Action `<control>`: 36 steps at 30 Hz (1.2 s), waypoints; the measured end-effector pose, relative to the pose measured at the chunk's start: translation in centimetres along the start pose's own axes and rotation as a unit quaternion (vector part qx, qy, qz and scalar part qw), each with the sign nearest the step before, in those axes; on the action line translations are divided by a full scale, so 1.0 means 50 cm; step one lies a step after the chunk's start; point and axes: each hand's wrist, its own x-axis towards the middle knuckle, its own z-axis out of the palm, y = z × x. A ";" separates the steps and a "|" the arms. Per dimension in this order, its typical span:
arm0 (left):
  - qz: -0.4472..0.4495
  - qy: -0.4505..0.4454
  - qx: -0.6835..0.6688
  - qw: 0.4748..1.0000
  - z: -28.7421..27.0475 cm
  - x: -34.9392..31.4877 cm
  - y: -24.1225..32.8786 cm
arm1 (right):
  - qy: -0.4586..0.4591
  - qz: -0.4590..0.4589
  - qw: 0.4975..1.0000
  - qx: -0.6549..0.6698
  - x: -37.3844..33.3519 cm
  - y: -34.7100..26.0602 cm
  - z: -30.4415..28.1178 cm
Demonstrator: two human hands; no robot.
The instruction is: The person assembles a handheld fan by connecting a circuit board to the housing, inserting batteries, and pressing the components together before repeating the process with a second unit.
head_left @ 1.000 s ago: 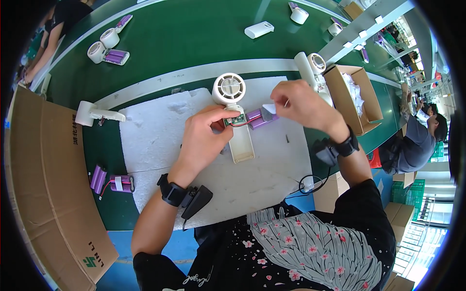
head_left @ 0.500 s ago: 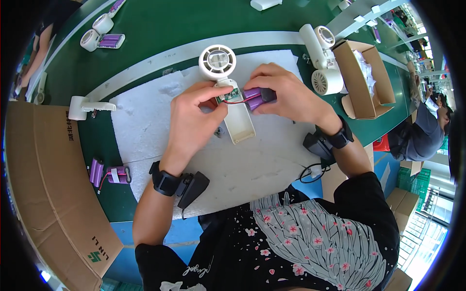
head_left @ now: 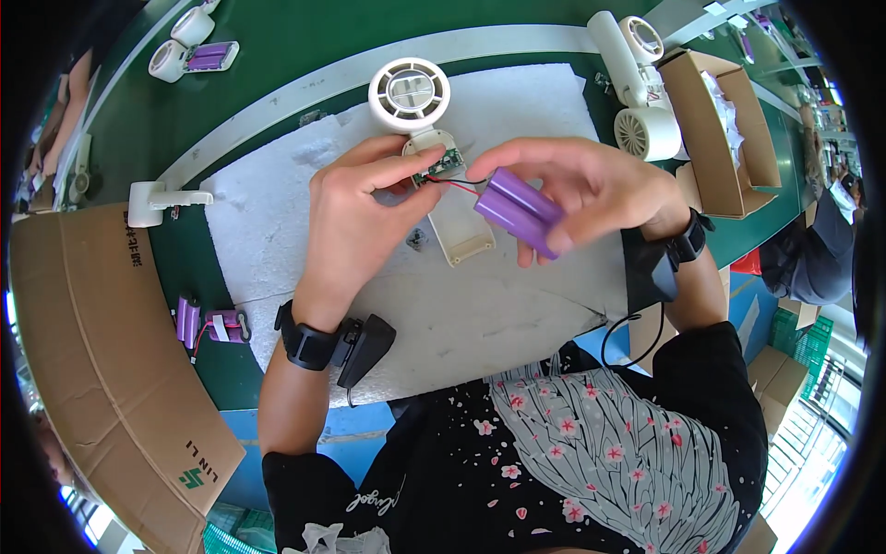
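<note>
A white handheld fan (head_left: 410,96) lies on the pale mat, its round grille at the far end and its hollow handle shell (head_left: 466,238) toward me. My left hand (head_left: 355,198) pinches the fan at the neck, thumb and forefinger at the green circuit board (head_left: 447,162). In my right hand (head_left: 600,189) is a purple battery pack (head_left: 519,210) of two cells side by side, held tilted above the mat to the right of the handle. Red and black wires (head_left: 459,184) run from the pack to the board, near my left thumb.
Spare purple battery packs (head_left: 210,325) lie at the left beside a large cardboard box (head_left: 101,360). Fan parts (head_left: 159,202) sit at the mat's left edge. More white fans (head_left: 637,102) stand by an open carton (head_left: 734,138) at the far right. Small screws (head_left: 416,239) rest near the handle.
My right hand has drawn the battery pack right and toward me and turned it, so both cells show. The wires now stretch out from the board. My left hand stays at the fan's neck.
</note>
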 end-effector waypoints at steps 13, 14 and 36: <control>0.057 0.024 0.071 0.996 0.006 0.002 0.008 | 0.051 -0.057 0.960 -0.271 0.009 0.000 -0.011; 0.058 0.021 0.072 0.995 0.005 0.002 0.008 | 0.050 -0.056 0.960 -0.271 0.010 0.002 -0.011; 0.087 -0.040 0.040 0.995 -0.018 0.005 0.000 | 0.188 -0.198 0.810 -0.519 0.037 0.065 0.071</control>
